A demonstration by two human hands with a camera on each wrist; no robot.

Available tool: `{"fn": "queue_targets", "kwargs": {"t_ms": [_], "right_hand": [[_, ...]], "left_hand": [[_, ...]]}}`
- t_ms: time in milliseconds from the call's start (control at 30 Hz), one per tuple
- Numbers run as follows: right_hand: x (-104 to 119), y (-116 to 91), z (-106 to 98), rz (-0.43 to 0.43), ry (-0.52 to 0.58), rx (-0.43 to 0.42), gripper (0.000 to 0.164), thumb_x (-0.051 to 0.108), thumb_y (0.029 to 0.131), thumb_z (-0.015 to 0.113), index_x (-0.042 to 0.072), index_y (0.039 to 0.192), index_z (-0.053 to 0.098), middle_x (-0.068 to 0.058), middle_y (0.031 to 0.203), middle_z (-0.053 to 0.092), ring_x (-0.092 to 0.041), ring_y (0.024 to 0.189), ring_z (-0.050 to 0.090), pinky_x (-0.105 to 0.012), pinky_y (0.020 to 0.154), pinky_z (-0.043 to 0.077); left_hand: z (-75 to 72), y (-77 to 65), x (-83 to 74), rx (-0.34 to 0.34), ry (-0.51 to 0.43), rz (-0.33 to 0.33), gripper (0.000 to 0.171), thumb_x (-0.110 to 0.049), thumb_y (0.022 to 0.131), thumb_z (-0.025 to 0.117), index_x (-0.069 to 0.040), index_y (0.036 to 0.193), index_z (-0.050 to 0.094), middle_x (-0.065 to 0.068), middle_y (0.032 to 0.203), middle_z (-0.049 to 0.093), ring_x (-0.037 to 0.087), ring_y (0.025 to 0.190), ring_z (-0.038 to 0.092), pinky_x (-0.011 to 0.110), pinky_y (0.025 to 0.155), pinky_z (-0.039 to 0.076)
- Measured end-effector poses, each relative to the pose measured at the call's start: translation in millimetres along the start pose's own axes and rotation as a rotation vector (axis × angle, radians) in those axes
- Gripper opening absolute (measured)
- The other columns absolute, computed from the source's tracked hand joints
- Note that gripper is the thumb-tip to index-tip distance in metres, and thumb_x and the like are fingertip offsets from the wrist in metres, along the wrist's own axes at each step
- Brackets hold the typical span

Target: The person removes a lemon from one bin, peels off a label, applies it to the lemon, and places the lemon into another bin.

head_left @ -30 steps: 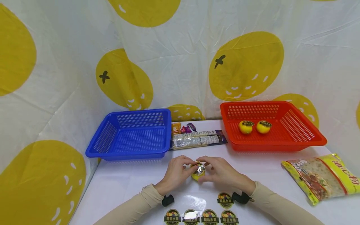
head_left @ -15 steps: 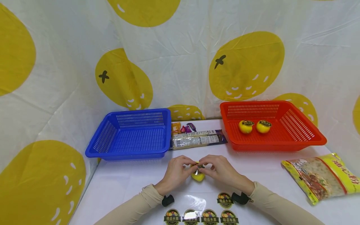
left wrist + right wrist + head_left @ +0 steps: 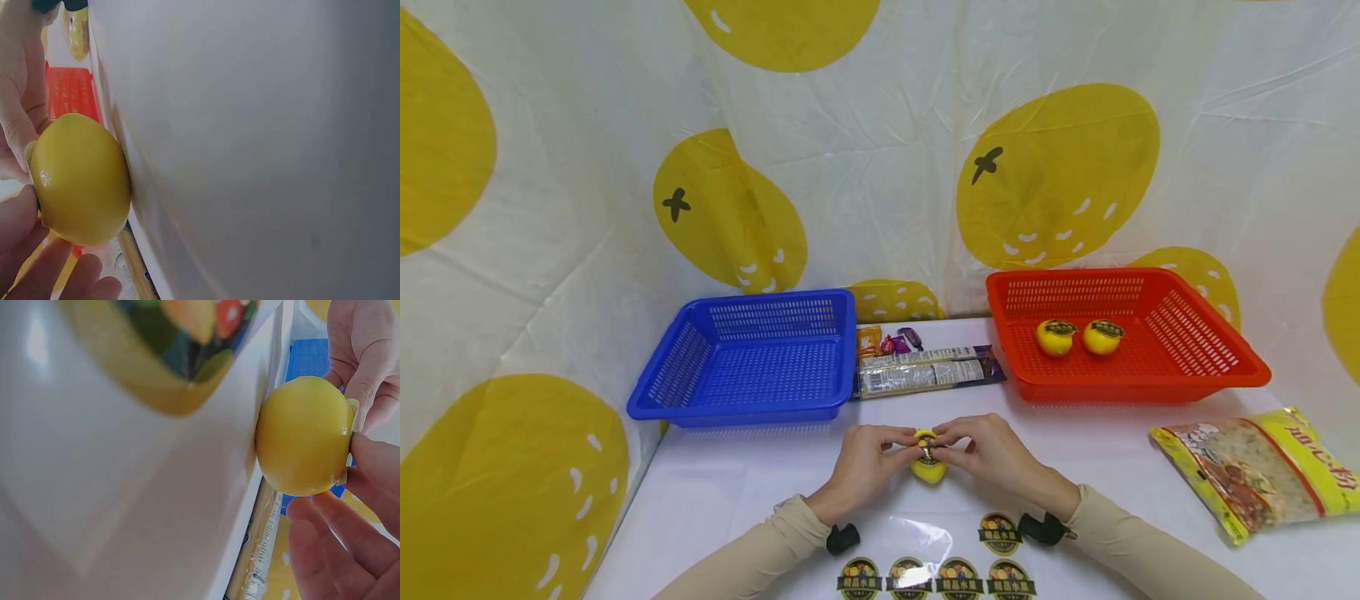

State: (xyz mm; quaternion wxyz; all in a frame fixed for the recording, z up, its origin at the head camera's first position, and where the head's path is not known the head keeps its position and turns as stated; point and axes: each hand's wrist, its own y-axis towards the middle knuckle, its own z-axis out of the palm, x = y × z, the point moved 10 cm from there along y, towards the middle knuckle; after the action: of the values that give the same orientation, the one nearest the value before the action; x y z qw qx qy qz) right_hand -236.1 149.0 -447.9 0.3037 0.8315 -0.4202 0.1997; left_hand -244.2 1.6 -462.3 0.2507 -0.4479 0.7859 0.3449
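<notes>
Between the two hands, a yellow lemon (image 3: 929, 473) rests on the white table with a round black-and-gold fruit sticker (image 3: 927, 442) on its upper side. My left hand (image 3: 867, 462) pinches the sticker's left edge with thumb and index finger. At the opposite edge, my right hand (image 3: 996, 454) does the same. In the right wrist view, a pale edge of the sticker (image 3: 354, 412) stands slightly off the lemon (image 3: 303, 434), and the lower fingertips lie close to the fruit. The left wrist view shows the lemon's bare side (image 3: 84, 181), with fingertips along its sticker side.
Several more stickers (image 3: 959, 579) lie on a clear sheet nearest the body. A red basket (image 3: 1142, 393) at the back right holds two stickered lemons (image 3: 1102, 338). A blue basket (image 3: 745, 414) stands back left, with long packets (image 3: 921, 377) and sweets (image 3: 901, 343) between. A food bag (image 3: 1255, 475) lies right.
The right thumb and fingers have moved from around the lemon's right side up to the sticker's edge. The left fingers have shifted slightly to the left edge, uncovering more of the sticker.
</notes>
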Motion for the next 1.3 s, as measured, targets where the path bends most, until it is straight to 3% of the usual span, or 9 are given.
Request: {"fn": "queue_targets", "kwargs": {"t_ms": [467,733,1300], "right_hand": [[-4.2,-2.1,-1.2,0.002,-0.032,-0.011,0.005,0.018,0.085,0.083,0.021,0.082,0.08,-0.001,0.108,0.08,-0.019,0.095,0.075,-0.018,0.063,0.055],[-5.6,-2.8,0.3,0.0,-0.022,0.029,0.004,0.023,0.087,0.082,0.019,0.086,0.083,-0.002,0.109,0.08,-0.025,0.099,0.075,-0.02,0.064,0.056],[-5.3,-3.0,-0.5,0.033,-0.067,-0.003,0.009,0.024,0.083,0.085,0.022,0.076,0.079,0.002,0.106,0.08,-0.021,0.096,0.074,-0.022,0.068,0.051]], "left_hand": [[2.4,1.5,-0.2,0.045,-0.012,0.015,0.01,-0.022,0.085,0.083,-0.014,0.091,0.084,0.005,0.109,0.08,0.021,0.101,0.078,0.034,0.091,0.061],[3.4,0.4,-0.3,0.077,-0.024,0.004,0.014,-0.025,0.083,0.086,-0.015,0.093,0.083,0.004,0.113,0.079,0.019,0.104,0.076,0.036,0.095,0.06],[3.8,-0.4,-1.6,0.069,0.016,0.009,0.015,-0.027,0.083,0.085,-0.015,0.091,0.083,0.001,0.115,0.078,0.018,0.105,0.076,0.035,0.095,0.059]]}}
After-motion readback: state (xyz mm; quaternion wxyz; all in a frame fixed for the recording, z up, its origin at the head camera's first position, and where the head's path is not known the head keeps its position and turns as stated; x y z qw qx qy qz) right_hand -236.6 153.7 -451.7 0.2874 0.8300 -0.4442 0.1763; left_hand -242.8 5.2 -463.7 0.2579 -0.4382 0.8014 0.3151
